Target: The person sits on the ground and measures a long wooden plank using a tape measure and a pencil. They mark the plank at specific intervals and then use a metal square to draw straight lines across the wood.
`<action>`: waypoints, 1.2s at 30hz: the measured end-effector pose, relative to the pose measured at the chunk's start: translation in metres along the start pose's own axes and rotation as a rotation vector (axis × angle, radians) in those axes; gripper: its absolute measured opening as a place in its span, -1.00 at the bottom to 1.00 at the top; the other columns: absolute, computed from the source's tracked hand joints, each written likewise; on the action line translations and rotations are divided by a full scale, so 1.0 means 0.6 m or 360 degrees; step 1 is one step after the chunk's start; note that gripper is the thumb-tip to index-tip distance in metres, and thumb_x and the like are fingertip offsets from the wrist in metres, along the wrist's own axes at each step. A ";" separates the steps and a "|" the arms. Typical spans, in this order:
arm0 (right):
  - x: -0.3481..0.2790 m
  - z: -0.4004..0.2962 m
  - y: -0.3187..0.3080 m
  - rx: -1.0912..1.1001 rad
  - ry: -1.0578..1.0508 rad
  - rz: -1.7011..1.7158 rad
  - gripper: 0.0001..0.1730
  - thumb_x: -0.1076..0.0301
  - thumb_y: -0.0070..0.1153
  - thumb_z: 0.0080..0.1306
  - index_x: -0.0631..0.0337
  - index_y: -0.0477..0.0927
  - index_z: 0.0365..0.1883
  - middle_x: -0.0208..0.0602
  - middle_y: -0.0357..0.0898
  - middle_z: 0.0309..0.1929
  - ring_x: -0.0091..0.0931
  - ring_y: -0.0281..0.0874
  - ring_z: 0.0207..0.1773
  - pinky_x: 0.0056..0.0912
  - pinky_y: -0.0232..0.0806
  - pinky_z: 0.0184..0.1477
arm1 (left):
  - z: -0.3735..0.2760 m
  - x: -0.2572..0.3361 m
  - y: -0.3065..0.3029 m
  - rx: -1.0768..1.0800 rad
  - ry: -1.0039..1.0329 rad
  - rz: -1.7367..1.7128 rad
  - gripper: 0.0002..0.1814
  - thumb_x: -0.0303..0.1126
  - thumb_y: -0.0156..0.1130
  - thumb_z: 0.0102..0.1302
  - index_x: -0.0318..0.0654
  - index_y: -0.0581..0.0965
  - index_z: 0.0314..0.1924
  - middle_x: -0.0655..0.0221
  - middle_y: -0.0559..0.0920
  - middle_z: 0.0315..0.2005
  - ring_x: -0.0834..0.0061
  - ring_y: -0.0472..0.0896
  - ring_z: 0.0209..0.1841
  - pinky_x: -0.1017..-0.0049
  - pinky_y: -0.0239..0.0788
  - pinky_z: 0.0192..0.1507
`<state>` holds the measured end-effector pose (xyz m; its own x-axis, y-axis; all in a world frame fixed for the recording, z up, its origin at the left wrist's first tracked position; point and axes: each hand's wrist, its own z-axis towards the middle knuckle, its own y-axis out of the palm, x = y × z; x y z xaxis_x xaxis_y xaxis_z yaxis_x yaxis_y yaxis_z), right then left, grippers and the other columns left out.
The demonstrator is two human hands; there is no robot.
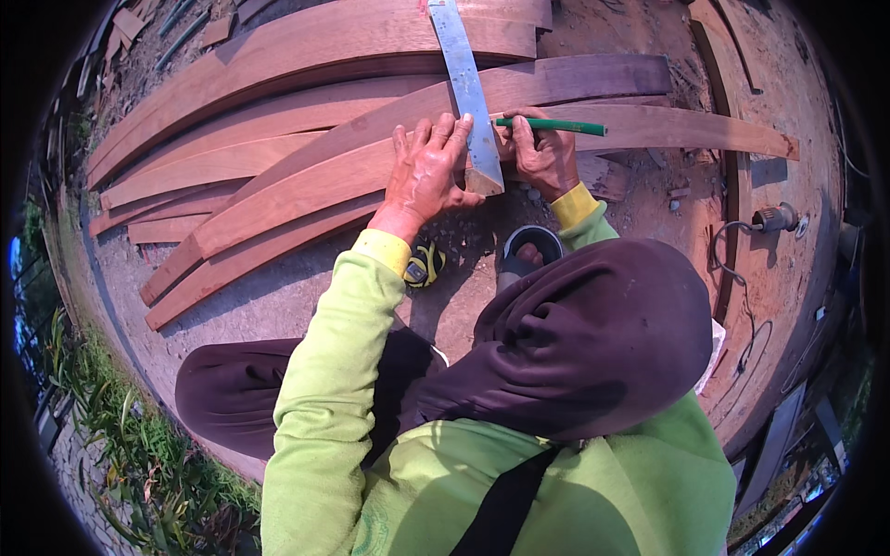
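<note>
My left hand [429,167] presses on the lower end of a metal straightedge with an angled wooden end block [462,76], its thumb against the block. The straightedge lies across a curved wooden plank [313,184] and reaches over the other planks towards the top of the view. My right hand [544,153] holds a green carpenter's pencil [556,126] just right of the straightedge; the pencil lies nearly level, its tip end close to the metal edge. A yellow and black tape measure [424,264] rests on the ground below my left wrist.
More curved planks [334,31] are stacked at the top and left. A corded power tool [775,217] stands at the right beside a long timber [737,181]. My sandalled foot [532,250] is near the planks. Plants [160,445] grow at the lower left.
</note>
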<state>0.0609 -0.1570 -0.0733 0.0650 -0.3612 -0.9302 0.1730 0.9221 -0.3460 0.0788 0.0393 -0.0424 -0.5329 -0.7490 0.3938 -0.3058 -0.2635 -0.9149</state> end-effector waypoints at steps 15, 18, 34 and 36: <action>-0.016 0.040 -0.001 -0.0061 -0.0049 -0.0064 -0.81 0.41 0.03 0.32 0.32 0.57 -0.45 -0.08 0.55 -0.59 -0.25 0.59 -0.54 -0.26 0.35 -0.47 | 0.003 0.004 0.001 -0.0001 -0.0017 0.0024 0.25 0.09 0.58 -0.38 -0.13 0.25 0.39 0.15 0.37 0.24 0.08 0.35 0.24 -0.17 0.08 0.24; -0.035 0.011 -0.010 -0.0092 0.0051 -0.0084 -0.80 0.40 0.03 0.33 0.33 0.58 -0.43 -0.04 0.55 -0.58 -0.23 0.60 -0.52 -0.26 0.34 -0.47 | 0.001 0.001 0.002 0.0019 -0.0013 0.0033 0.25 0.10 0.57 -0.39 -0.14 0.26 0.39 0.16 0.38 0.23 0.10 0.36 0.23 -0.14 0.09 0.23; -0.030 -0.024 -0.015 -0.0089 0.0076 -0.0033 -0.86 0.44 0.04 0.36 0.32 0.59 -0.30 -0.14 0.63 -0.51 -0.41 0.63 -0.48 -0.40 0.39 -0.46 | -0.002 0.002 0.005 0.0085 -0.0006 -0.0043 0.25 -0.01 0.62 -0.41 -0.14 0.25 0.38 0.24 0.37 0.19 0.10 0.35 0.22 -0.25 0.06 0.24; -0.026 -0.027 -0.014 -0.0075 0.0067 -0.0021 -0.87 0.44 0.04 0.36 0.33 0.58 -0.30 -0.14 0.63 -0.51 -0.41 0.64 -0.48 -0.40 0.40 -0.45 | -0.002 0.002 0.002 0.0061 -0.0016 -0.0060 0.25 -0.01 0.62 -0.41 -0.14 0.25 0.38 0.24 0.36 0.20 0.10 0.34 0.22 -0.25 0.06 0.24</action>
<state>0.0427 -0.1566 -0.0580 0.0214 -0.3682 -0.9295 0.1271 0.9232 -0.3628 0.0772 0.0389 -0.0430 -0.5137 -0.7439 0.4275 -0.2951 -0.3147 -0.9022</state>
